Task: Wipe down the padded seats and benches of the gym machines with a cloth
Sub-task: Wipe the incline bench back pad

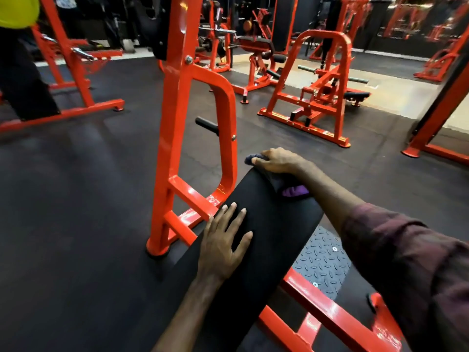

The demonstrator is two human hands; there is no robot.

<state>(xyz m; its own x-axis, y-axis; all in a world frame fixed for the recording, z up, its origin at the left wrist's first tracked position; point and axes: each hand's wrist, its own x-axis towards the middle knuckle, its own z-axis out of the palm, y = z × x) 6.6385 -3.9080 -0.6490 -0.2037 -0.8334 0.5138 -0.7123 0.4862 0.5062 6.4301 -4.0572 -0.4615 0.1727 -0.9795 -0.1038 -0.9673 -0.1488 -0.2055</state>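
A long black padded bench [269, 224] runs from the bottom centre up to the middle of the view. My left hand [223, 240] lies flat on its left side with the fingers spread and straight. My right hand [278, 160] sits at the bench's far end, fingers curled over a dark purple cloth [294, 191]. The cloth shows beyond the fingertips and again under the wrist. Its middle is hidden by the hand.
An orange upright frame [177, 138] with a black peg [206, 125] stands just left of the bench. A checker-plate footplate [322, 260] lies to the right on an orange base. More orange machines [314, 90] stand behind. A person in dark trousers [22, 80] stands far left.
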